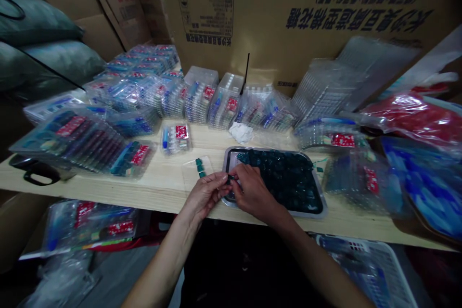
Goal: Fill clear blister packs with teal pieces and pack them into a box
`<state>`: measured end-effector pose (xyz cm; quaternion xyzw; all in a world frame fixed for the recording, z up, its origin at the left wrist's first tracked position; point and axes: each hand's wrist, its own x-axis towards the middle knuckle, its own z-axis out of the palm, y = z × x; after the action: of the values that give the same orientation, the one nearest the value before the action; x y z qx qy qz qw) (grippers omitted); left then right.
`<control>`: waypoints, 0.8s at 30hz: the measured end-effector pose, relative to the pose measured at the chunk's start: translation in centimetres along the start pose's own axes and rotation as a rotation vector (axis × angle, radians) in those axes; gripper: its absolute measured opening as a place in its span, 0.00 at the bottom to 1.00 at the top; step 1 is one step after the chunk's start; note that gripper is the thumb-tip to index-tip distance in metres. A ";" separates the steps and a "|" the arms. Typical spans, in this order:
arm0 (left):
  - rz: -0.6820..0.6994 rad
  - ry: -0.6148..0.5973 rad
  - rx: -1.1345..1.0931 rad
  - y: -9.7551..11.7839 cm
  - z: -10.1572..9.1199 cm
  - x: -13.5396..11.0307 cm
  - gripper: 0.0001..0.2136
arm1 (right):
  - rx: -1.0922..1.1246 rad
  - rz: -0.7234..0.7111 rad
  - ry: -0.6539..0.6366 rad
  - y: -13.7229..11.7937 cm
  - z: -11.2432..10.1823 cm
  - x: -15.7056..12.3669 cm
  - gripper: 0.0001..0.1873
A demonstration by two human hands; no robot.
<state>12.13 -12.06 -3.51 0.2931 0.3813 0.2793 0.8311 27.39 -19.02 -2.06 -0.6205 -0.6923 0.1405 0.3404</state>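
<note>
My left hand [209, 191] and my right hand [250, 188] meet at the near left corner of a metal-rimmed tray [322, 197]. Pinched between the fingertips of both is a small dark piece [230, 179], mostly hidden by the fingers. Dark green glossy pieces [281, 178] fill most of the tray, too dim to tell their kind. Just beyond my left hand, a short row of small green blocks [199, 167] lies on a clear plastic sheet [190, 169].
Clear blister packs [197, 101] with red labels stand in rows along the back. A single pack [175, 138] lies beyond the blocks, near a crumpled white tissue [241, 133]. Stacked packs [77, 139] sit left; blue plastic bags [422, 178] right. A large carton [252, 19] closes off the back.
</note>
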 end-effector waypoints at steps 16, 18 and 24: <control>0.249 0.149 0.121 -0.4 1.1 -1.1 0.21 | 0.413 0.250 0.079 0.5 2.3 0.4 0.09; 0.248 0.158 0.102 -0.4 1.1 -1.1 0.21 | 0.491 0.283 0.058 0.8 2.2 0.5 0.07; 0.267 0.141 0.159 -0.2 1.1 -1.3 0.20 | 0.440 0.285 0.016 0.7 1.4 0.8 0.03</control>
<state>12.28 -13.40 -2.44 0.3855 0.4173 0.3762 0.7320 27.00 -17.74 -3.30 -0.6240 -0.5478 0.3295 0.4494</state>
